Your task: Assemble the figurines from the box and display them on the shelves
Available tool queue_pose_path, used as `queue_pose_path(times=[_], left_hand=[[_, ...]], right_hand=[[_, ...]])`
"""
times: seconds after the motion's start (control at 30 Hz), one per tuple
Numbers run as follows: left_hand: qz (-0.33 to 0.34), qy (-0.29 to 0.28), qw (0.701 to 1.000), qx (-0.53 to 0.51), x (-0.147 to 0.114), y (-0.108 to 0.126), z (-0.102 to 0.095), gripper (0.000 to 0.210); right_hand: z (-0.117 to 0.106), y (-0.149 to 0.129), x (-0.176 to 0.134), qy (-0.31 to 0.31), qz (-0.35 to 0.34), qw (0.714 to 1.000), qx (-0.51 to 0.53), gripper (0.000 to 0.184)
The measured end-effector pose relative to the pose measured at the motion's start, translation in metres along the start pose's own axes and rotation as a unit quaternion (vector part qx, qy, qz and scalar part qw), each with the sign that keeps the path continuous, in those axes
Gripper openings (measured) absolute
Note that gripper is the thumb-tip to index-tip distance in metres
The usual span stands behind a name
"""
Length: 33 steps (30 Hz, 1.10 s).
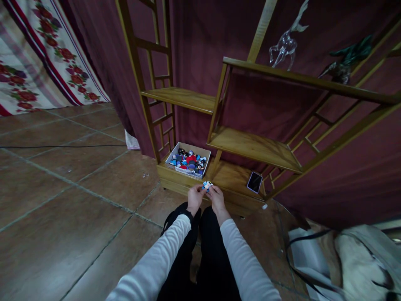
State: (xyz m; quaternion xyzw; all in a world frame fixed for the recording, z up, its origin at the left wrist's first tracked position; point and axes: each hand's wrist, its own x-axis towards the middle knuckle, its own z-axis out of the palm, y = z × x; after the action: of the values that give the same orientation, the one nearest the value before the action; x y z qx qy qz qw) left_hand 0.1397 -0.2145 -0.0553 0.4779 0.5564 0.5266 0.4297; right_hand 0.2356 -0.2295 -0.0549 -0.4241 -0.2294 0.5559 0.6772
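Note:
A small blue-and-white figure (207, 185) is pinched between my two hands, in front of the shelf's low base; its exact kind is too small to make out. My left hand (195, 197) closes on its left side, and my right hand (216, 197) grips the right side. Just beyond them, an open cardboard box (202, 174) stands on the base, filled with several small pieces in blue, red, black, purple and white.
A wooden shelf unit (181, 98) rises ahead. On its base lies a phone (255, 182). Glass figurines, including a clear horse (285, 46), stand on the upper shelf. Bags (360, 259) sit at the lower right. A dark cable (62, 146) crosses the tiled floor.

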Motion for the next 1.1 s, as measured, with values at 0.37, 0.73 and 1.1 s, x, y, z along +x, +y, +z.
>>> queue_pose_path(times=[0.37, 0.73, 1.1], left_hand=[[0.055, -0.01, 0.984, 0.168, -0.008, 0.014, -0.001, 0.015], [0.076, -0.024, 0.99, 0.116, -0.009, 0.006, -0.001, 0.023], [0.042, -0.037, 0.998, -0.021, -0.006, 0.003, -0.002, 0.044]], right_hand=[[0.0, 0.004, 0.002, 0.024, 0.005, 1.0, -0.017, 0.029], [-0.003, 0.002, 0.002, -0.011, 0.019, 1.0, -0.01, 0.024], [-0.005, -0.001, 0.002, -0.031, 0.022, 0.998, -0.043, 0.027]])
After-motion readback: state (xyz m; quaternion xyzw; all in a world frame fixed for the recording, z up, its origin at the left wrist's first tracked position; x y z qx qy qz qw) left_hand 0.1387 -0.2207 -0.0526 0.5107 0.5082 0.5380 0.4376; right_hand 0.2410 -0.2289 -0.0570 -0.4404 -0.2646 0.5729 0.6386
